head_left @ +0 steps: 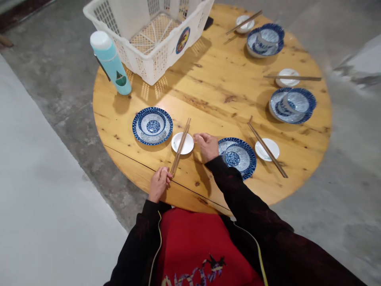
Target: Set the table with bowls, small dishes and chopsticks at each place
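Observation:
A pair of wooden chopsticks [180, 149] lies across a small white dish [187, 146], with the near ends past the rim. My left hand [160, 182] is at those near ends, its fingers curled together and apparently touching them. My right hand [207, 146] is just right of the dish, fingers bent and closed, fingertips close to the rim; I see nothing in them. Left of the dish, a blue-and-white bowl [152, 122] sits on a patterned plate [137, 133]. Under my right forearm another bowl [238, 157] rests on a plate [252, 163], partly hidden by the sleeve.
More chopsticks [268, 149] cross a white dish [274, 147] at right. Two further settings with stacked bowls [293, 105] [264, 41] follow the round wooden table's [202, 99] far right edge. A white plastic basket [157, 63] and a light-blue bottle [111, 63] stand at the back left.

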Demonstrator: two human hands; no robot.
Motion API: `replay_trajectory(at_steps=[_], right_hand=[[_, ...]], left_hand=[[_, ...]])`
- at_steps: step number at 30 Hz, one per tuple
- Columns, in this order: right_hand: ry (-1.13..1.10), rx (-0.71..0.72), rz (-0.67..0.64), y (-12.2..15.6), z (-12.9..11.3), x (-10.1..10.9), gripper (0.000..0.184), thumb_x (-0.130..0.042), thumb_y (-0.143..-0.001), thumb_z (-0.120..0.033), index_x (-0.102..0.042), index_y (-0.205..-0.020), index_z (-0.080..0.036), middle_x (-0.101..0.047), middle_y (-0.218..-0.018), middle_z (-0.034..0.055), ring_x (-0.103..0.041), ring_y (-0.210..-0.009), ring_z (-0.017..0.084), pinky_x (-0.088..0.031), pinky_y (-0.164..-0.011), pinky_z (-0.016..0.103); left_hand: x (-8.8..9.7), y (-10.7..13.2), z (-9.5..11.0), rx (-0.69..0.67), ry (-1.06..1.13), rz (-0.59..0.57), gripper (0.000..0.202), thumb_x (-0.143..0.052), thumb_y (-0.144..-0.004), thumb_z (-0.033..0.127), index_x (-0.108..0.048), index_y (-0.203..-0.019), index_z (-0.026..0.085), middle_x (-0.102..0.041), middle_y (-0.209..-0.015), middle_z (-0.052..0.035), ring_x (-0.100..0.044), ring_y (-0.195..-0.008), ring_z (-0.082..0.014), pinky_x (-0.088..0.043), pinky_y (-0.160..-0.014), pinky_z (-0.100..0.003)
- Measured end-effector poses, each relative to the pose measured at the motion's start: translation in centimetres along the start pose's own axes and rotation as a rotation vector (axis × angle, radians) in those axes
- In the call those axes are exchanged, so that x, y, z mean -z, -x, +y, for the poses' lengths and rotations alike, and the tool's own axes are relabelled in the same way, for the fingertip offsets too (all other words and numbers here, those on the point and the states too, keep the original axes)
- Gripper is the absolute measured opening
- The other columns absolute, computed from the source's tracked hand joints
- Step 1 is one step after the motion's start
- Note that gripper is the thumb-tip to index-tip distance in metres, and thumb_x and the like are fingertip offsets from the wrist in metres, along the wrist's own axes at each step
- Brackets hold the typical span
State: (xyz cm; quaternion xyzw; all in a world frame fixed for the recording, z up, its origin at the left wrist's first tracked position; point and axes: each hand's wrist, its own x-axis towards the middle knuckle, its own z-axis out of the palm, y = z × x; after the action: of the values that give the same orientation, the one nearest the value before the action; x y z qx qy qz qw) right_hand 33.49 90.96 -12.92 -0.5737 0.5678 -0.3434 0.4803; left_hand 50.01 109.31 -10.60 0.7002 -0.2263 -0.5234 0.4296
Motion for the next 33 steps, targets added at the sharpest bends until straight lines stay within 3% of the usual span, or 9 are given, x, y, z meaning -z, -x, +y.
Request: replay_trajectory(at_steps=[4, 7, 10, 16, 20, 22, 25, 29, 33], right_hand=[[0.201, 0.225, 0.111, 4.0, -1.6, 1.9, 0.023, -0.053, -0.085, -0.035, -0.070, -0.087, -0.020, -0.073, -0.092, 0.0087, -0.066, -0.085, 0.023, -0.054, -0.080, 0.035], [0.245, 0.301, 0.080, 7.0, -1.9, 3.4, 0.022, -0.051, -0.087, -0.031, -0.070, -0.090, -0.022, -0.073, -0.098, 0.0110, -0.067, -0.093, 0.025, -0.054, -0.082, 0.037], [0.228, 0.261, -0.025, 10.7, -1.4, 4.4, 0.022, -0.049, -0.089, -0.031, -0.070, -0.091, -0.024, -0.073, -0.094, 0.0093, -0.068, -0.087, 0.024, -0.055, -0.079, 0.037], [0.156, 0.210, -0.353, 17.9, 0.8, 4.5, 0.025, -0.048, -0.089, -0.030, -0.072, -0.085, -0.025, -0.075, -0.082, 0.0063, -0.070, -0.075, 0.023, -0.055, -0.072, 0.035], [0.129, 0.257, -0.495, 19.1, 1.6, 5.8, 0.028, -0.050, -0.089, -0.031, -0.072, -0.105, -0.024, -0.076, -0.086, 0.0057, -0.072, -0.076, 0.021, -0.056, -0.071, 0.032], [0.108, 0.260, -0.501, 18.8, 1.9, 7.2, 0.033, -0.051, -0.089, -0.031, -0.069, -0.116, -0.023, -0.077, -0.089, 0.0056, -0.072, -0.075, 0.020, -0.056, -0.069, 0.031], [0.115, 0.265, -0.449, 18.5, 2.7, 9.6, 0.034, -0.052, -0.088, -0.033, -0.068, -0.116, -0.024, -0.077, -0.087, 0.0056, -0.072, -0.073, 0.021, -0.056, -0.068, 0.033], [0.136, 0.243, -0.333, 19.5, 4.6, 12.3, 0.027, -0.053, -0.088, -0.037, -0.071, -0.105, -0.027, -0.078, -0.091, 0.0077, -0.075, -0.078, 0.026, -0.059, -0.070, 0.038], [0.197, 0.186, -0.238, 22.5, 6.7, 13.3, 0.027, -0.051, -0.089, -0.042, -0.073, -0.098, -0.028, -0.079, -0.092, 0.0093, -0.076, -0.080, 0.030, -0.060, -0.069, 0.042]], left_hand=[[2.5, 1.9, -0.8, -0.016, -0.064, 0.091, 0.042, -0.053, -0.089, 0.056, -0.065, -0.096, 0.016, -0.064, -0.075, -0.0017, -0.054, -0.055, -0.0107, -0.046, -0.050, -0.020], [3.8, 3.8, -1.9, -0.034, -0.114, 0.161, 0.045, -0.050, -0.090, 0.059, -0.065, -0.098, 0.016, -0.064, -0.076, -0.0020, -0.055, -0.059, -0.0121, -0.048, -0.054, -0.023], [4.2, 6.2, -3.3, -0.053, -0.154, 0.219, 0.047, -0.050, -0.090, 0.061, -0.065, -0.096, 0.017, -0.067, -0.076, -0.0031, -0.056, -0.061, -0.0130, -0.048, -0.057, -0.024], [1.4, 11.3, -6.6, 0.015, -0.151, 0.288, 0.053, -0.055, -0.083, 0.069, -0.066, -0.096, 0.019, -0.068, -0.074, -0.0027, -0.058, -0.057, -0.0145, -0.048, -0.054, -0.026], [-1.9, 14.2, -8.3, 0.053, -0.160, 0.272, 0.053, -0.055, -0.082, 0.070, -0.065, -0.097, 0.020, -0.067, -0.074, -0.0024, -0.059, -0.057, -0.0154, -0.048, -0.052, -0.027], [-3.3, 15.2, -8.6, 0.040, -0.186, 0.267, 0.051, -0.054, -0.083, 0.069, -0.064, -0.098, 0.021, -0.067, -0.074, -0.0018, -0.060, -0.058, -0.0160, -0.049, -0.053, -0.027], [-4.5, 16.1, -8.4, 0.003, -0.244, 0.247, 0.046, -0.052, -0.085, 0.063, -0.064, -0.099, 0.021, -0.066, -0.074, -0.0013, -0.061, -0.059, -0.0165, -0.049, -0.056, -0.027], [-4.8, 16.2, -7.6, -0.085, -0.319, 0.224, 0.038, -0.051, -0.087, 0.056, -0.064, -0.095, 0.021, -0.066, -0.073, -0.0013, -0.060, -0.058, -0.0165, -0.048, -0.059, -0.028], [-4.4, 16.2, -7.5, -0.161, -0.344, 0.163, 0.033, -0.050, -0.089, 0.050, -0.065, -0.094, 0.022, -0.067, -0.073, -0.0017, -0.062, -0.061, -0.0174, -0.049, -0.063, -0.028]])
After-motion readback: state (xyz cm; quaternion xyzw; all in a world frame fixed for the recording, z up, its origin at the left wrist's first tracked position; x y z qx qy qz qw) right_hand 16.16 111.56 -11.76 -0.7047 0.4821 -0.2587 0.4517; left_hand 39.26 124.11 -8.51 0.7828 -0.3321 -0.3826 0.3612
